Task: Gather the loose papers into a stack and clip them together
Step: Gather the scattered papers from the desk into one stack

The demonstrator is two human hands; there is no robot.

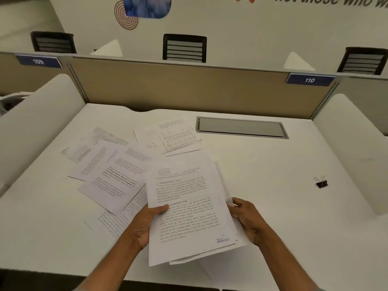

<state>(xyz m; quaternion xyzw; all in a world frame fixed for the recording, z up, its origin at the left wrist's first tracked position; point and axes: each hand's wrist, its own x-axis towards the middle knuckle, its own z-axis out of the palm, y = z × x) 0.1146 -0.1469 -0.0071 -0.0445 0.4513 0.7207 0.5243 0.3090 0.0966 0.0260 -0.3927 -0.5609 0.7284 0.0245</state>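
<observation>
Papers (pixel 186 208) sit low in the middle, pinched by left hand (pixel 144 225) and right hand (pixel 249 219) fingers to line up edges; clip (pixel 321 182) waits right

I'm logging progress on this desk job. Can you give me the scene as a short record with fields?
held stack: several printed sheets, edges uneven
left hand: grips the stack's left edge, thumb on top
right hand: grips the stack's right edge
loose papers: overlapping sheets on the desk, left of the stack
far papers: small pile further back
binder clip: black, on the desk to the right, untouched
desk: white
stage: gathering, not yet clipped
</observation>
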